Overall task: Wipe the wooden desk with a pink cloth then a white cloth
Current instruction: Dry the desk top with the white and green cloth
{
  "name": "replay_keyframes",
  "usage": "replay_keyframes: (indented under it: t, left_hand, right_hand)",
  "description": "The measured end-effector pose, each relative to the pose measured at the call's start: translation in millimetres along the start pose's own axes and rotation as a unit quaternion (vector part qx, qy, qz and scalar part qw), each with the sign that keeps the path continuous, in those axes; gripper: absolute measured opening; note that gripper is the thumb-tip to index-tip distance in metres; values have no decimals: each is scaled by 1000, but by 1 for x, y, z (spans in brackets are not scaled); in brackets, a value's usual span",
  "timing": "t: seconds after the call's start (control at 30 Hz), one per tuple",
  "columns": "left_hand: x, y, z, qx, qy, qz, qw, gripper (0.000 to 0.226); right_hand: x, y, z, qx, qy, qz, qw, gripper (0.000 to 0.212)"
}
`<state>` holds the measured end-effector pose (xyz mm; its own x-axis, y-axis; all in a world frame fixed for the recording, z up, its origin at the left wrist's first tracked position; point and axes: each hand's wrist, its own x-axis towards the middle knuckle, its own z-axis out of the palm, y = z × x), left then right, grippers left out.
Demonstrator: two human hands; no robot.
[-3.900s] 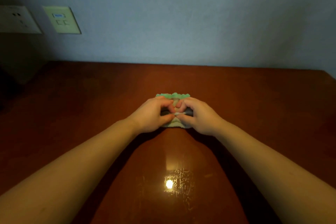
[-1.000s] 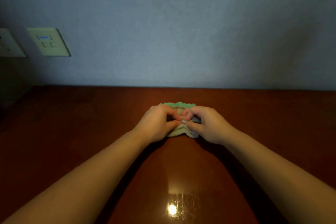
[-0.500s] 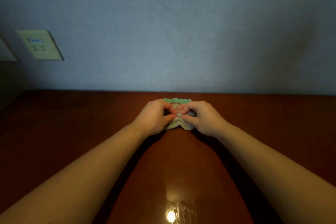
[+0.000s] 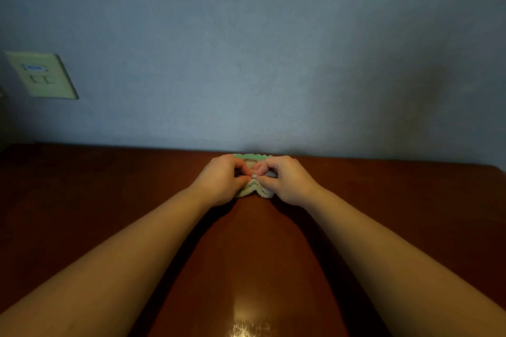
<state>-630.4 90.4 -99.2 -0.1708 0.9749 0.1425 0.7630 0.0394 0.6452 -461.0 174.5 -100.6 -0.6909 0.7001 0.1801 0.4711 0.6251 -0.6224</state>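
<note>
A small folded cloth (image 4: 253,191), pale with a green scalloped far edge, lies on the dark wooden desk (image 4: 109,200) close to the back wall. My left hand (image 4: 219,182) and my right hand (image 4: 287,180) sit side by side on top of it. Their fingers curl over the cloth and the fingertips meet at its middle, pinching the fabric. Most of the cloth is hidden under the hands. No pink cloth shows in the dim light.
A blue-grey wall (image 4: 273,63) rises right behind the desk's far edge. A pale wall plate with sockets (image 4: 41,76) is mounted at the left. A lamp reflection (image 4: 252,320) glints on the desk near me.
Both hands have pushed the cloth away from me, from mid-desk to just short of the back wall. Their grip on it looks the same.
</note>
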Motion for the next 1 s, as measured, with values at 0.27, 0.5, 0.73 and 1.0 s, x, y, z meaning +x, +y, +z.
replay_keyframes:
  t: [0.27, 0.5, 0.73, 1.0]
  left_hand:
    - [9, 8, 1, -4, -17, 16, 1000, 14]
    - [26, 12, 23, -15, 2, 21, 1000, 13]
    - [42, 24, 24, -5, -33, 6, 999, 8]
    - [63, 33, 36, -7, -30, 12, 999, 4]
  right_hand:
    - [8, 7, -8, -36, -7, 0, 999, 18]
    - [6, 27, -23, -12, -13, -15, 1000, 19]
    - [11, 37, -30, -48, -8, 1, 999, 13]
    - [17, 53, -44, -28, 4, -4, 1000, 16]
